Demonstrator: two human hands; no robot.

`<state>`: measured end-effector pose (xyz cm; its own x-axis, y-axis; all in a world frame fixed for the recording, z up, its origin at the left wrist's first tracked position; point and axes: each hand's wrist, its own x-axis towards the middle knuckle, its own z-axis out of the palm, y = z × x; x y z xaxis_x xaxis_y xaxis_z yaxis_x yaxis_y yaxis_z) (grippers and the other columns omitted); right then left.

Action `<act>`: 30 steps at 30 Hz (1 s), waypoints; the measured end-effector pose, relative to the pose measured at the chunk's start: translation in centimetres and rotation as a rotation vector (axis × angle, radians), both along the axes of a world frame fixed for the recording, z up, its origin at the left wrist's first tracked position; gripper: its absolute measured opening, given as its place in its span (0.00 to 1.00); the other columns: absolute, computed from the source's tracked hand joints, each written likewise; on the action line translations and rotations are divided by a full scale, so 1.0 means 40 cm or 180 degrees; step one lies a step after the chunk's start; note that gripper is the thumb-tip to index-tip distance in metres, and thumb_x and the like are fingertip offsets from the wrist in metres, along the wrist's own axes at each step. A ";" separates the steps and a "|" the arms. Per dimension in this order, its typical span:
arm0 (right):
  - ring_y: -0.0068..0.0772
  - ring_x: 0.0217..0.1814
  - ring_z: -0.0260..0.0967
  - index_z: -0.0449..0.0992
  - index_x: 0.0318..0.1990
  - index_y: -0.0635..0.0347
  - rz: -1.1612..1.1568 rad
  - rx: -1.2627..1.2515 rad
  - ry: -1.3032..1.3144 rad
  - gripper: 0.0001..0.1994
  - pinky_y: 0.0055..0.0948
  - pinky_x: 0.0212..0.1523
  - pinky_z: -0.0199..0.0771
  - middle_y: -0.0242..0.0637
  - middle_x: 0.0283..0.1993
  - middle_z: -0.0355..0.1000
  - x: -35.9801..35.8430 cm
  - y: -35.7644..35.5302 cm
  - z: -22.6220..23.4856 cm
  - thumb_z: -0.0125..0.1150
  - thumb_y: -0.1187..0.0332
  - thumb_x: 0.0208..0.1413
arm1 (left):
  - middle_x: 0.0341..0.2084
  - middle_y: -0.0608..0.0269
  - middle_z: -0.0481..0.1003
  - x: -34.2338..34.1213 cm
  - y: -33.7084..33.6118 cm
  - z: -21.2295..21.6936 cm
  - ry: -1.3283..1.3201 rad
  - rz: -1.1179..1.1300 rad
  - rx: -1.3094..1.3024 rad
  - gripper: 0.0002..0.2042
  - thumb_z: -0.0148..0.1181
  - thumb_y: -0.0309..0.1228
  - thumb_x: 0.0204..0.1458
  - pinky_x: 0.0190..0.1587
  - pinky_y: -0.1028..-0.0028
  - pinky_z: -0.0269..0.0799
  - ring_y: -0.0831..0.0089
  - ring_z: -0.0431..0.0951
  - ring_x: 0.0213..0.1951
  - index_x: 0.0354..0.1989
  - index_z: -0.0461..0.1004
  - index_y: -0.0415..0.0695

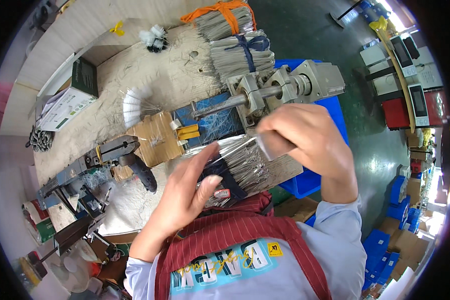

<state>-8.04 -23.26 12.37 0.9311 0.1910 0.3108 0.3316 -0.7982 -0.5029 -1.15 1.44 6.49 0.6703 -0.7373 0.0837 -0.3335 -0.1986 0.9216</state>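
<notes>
My right hand (312,140) is closed, fingers pinched around the end of a thin metal wire (239,150). A blurred grey patch shows at those fingertips; I cannot make out what it is. The wire slants down and left toward my left hand (182,192), whose fingers are stretched and thumb held apart. Beneath both hands lies a bundle of wires (247,167) with a dark blue cloth tie (230,182) around it. Just beyond my hands is a machine with a metal shaft (220,106), clamp blocks and a motor (322,80).
Two tied wire bundles, one with an orange cloth (225,15) and one with a blue (250,50), lie at the far edge. White bristle brushes (133,105), a carton (67,107) and a clamp-like device (117,150) occupy the left. A blue bin (305,184) stands right.
</notes>
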 end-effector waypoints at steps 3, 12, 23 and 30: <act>0.44 0.29 0.71 0.71 0.29 0.62 0.0272 0.0096 -0.0217 0.08 0.37 0.30 0.70 0.37 0.26 0.70 0.082 0.013 -0.030 0.65 0.75 0.41 | 0.32 0.52 0.77 0.060 0.030 -0.012 0.1476 -0.0057 0.0254 0.13 0.54 0.28 0.60 0.37 0.69 0.74 0.60 0.79 0.34 0.50 0.72 0.35; 0.43 0.35 0.73 0.73 0.28 0.59 0.0830 -0.1262 0.0911 0.05 0.37 0.34 0.72 0.41 0.30 0.72 0.312 0.032 -0.098 0.60 0.70 0.51 | 0.27 0.56 0.75 0.227 0.025 0.040 -0.1925 -0.0170 0.1633 0.09 0.55 0.33 0.57 0.40 0.62 0.62 0.55 0.74 0.33 0.32 0.75 0.40; 0.46 0.31 0.74 0.71 0.29 0.61 0.1389 -0.0263 0.0125 0.06 0.41 0.30 0.74 0.41 0.25 0.72 0.340 0.252 -0.171 0.61 0.69 0.49 | 0.24 0.57 0.72 0.125 0.221 0.006 -0.0982 0.1800 0.0634 0.03 0.58 0.21 0.52 0.36 0.70 0.66 0.64 0.72 0.28 0.34 0.76 0.37; 0.51 0.31 0.72 0.74 0.31 0.63 0.1472 0.0146 0.1596 0.08 0.43 0.34 0.69 0.44 0.25 0.73 0.406 0.274 -0.158 0.58 0.66 0.54 | 0.28 0.61 0.76 0.039 0.269 -0.230 0.0099 0.2171 0.0120 0.14 0.61 0.34 0.57 0.33 0.77 0.69 0.78 0.73 0.31 0.43 0.73 0.34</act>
